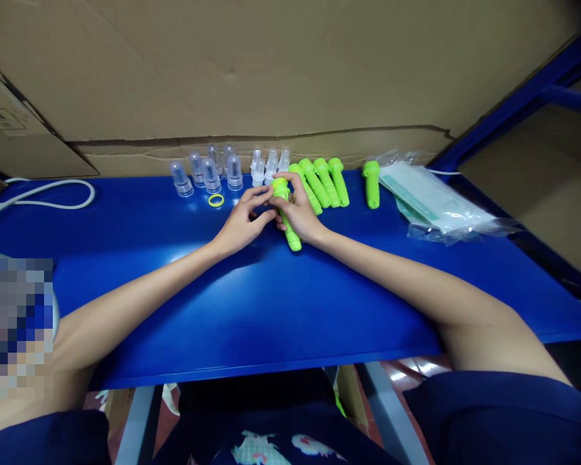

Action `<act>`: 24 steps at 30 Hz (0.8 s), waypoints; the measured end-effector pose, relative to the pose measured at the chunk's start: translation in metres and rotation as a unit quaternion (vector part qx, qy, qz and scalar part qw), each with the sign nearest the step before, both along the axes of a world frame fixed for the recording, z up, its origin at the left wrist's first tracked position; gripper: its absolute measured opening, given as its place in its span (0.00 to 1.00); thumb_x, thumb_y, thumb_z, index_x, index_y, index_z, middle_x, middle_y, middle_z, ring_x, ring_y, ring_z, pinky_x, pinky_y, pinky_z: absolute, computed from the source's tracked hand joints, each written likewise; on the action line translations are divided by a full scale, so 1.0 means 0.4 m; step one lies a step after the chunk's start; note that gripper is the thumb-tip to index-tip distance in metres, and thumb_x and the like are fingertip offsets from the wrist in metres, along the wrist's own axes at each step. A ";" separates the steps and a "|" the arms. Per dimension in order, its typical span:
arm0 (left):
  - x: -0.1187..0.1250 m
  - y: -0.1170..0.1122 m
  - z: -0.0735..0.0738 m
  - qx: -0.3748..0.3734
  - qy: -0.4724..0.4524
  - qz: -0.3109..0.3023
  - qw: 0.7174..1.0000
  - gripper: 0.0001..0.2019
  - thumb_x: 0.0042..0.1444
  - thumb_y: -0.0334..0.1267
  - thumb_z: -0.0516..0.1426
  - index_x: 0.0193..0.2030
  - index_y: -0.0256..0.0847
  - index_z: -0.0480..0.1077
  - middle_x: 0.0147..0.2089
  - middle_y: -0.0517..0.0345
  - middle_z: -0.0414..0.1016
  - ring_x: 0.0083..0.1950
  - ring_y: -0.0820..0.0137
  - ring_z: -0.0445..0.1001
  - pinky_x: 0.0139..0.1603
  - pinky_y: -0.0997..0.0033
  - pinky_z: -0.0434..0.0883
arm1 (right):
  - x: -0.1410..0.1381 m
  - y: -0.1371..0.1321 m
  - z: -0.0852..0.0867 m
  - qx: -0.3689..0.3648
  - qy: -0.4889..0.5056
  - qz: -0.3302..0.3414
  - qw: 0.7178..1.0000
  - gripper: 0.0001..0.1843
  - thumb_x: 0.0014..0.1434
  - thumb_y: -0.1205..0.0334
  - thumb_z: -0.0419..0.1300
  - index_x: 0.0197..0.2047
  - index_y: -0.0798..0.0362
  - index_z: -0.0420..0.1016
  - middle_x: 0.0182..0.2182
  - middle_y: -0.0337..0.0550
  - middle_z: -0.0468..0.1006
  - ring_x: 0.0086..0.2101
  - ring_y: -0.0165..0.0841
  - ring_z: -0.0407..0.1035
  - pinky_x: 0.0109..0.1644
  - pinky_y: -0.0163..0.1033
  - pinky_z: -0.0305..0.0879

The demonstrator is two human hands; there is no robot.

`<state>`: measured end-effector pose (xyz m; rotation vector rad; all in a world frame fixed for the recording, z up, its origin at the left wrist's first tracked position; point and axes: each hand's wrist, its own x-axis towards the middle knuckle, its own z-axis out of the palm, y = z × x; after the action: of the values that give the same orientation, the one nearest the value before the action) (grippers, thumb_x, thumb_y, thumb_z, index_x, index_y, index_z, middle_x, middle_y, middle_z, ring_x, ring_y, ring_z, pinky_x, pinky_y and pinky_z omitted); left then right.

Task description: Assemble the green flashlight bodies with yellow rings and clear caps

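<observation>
My right hand (302,213) is wrapped round a bright green plastic tube (290,234), tilted with its wide head up near my fingertips. My left hand (242,223) reaches in from the left, its thumb and fingers pinched at the tube's head (279,187). Just behind my hands lie several more green tubes (325,182) side by side, with one green tube (370,183) apart to the right. A small yellow ring (215,200) lies flat on the blue table (252,310) left of my hands.
Clear plastic caps (208,173) stand in a group at the back, with smaller clear pieces (270,165) beside them. Plastic bags (430,201) lie at the right. A white cable (48,194) loops at the left. Cardboard (271,71) walls the back.
</observation>
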<state>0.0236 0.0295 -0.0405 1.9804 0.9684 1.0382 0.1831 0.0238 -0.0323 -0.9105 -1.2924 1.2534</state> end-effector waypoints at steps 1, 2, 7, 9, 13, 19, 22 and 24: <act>0.000 0.000 0.002 0.000 0.001 -0.007 1.000 0.22 0.62 0.36 0.60 0.64 0.44 0.75 0.73 0.47 0.68 0.75 0.56 0.65 0.69 0.51 0.71 | 0.000 0.002 -0.002 -0.003 0.002 -0.003 1.000 0.30 0.52 0.59 0.66 0.53 0.44 0.55 0.24 0.27 0.68 0.16 0.26 0.58 0.14 0.30 0.52; 0.001 0.000 0.004 0.000 0.001 -0.013 1.000 0.22 0.62 0.36 0.60 0.64 0.44 0.75 0.73 0.47 0.68 0.75 0.56 0.65 0.72 0.48 0.69 | 0.000 0.005 -0.005 -0.008 0.004 -0.007 1.000 0.30 0.52 0.59 0.66 0.53 0.44 0.54 0.23 0.27 0.68 0.16 0.27 0.58 0.13 0.30 0.52; 0.003 0.001 0.005 0.006 0.000 -0.020 1.000 0.24 0.62 0.37 0.60 0.65 0.41 0.74 0.69 0.45 0.72 0.73 0.57 0.68 0.74 0.48 0.65 | 0.002 0.017 -0.018 -0.033 0.005 -0.016 0.999 0.27 0.53 0.57 0.68 0.47 0.45 0.54 0.23 0.27 0.70 0.16 0.26 0.58 0.13 0.30 0.53; 0.003 0.001 0.001 0.008 -0.005 -0.024 1.000 0.24 0.63 0.37 0.60 0.65 0.39 0.74 0.65 0.44 0.75 0.68 0.59 0.72 0.71 0.51 0.69 | 0.004 0.020 -0.022 -0.032 0.001 -0.010 0.999 0.25 0.54 0.57 0.68 0.45 0.46 0.54 0.24 0.27 0.70 0.16 0.25 0.59 0.13 0.30 0.54; 0.005 0.000 -0.004 -0.004 -0.014 -0.030 0.999 0.24 0.63 0.37 0.59 0.66 0.41 0.73 0.56 0.48 0.78 0.57 0.63 0.77 0.61 0.58 0.74 | 0.009 0.024 -0.026 -0.034 -0.010 -0.009 0.999 0.22 0.57 0.59 0.67 0.44 0.46 0.55 0.22 0.27 0.68 0.16 0.25 0.58 0.14 0.30 0.56; 0.008 0.001 -0.008 0.000 -0.006 -0.022 1.000 0.25 0.61 0.38 0.60 0.66 0.40 0.73 0.55 0.47 0.78 0.56 0.62 0.76 0.63 0.54 0.73 | 0.011 0.032 -0.034 -0.038 -0.020 -0.010 0.999 0.21 0.58 0.60 0.66 0.44 0.46 0.55 0.22 0.26 0.67 0.15 0.25 0.59 0.14 0.30 0.55; 0.009 -0.002 -0.008 0.001 -0.016 -0.022 1.000 0.27 0.61 0.36 0.59 0.68 0.42 0.70 0.60 0.46 0.78 0.57 0.62 0.76 0.61 0.55 0.74 | 0.008 0.027 -0.033 -0.029 -0.017 -0.017 0.999 0.23 0.58 0.59 0.66 0.48 0.45 0.55 0.22 0.25 0.67 0.15 0.25 0.59 0.14 0.30 0.56; 0.010 -0.005 -0.007 0.000 -0.033 -0.030 0.999 0.30 0.61 0.34 0.59 0.71 0.44 0.65 0.64 0.46 0.76 0.58 0.62 0.76 0.59 0.57 0.76 | 0.007 0.019 -0.027 -0.010 -0.012 -0.022 1.000 0.29 0.57 0.60 0.66 0.55 0.44 0.53 0.22 0.24 0.66 0.15 0.26 0.58 0.14 0.31 0.56</act>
<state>0.0276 0.0273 -0.0433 1.9500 0.8694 1.0628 0.1859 0.0315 -0.0432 -0.9667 -1.2745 1.2252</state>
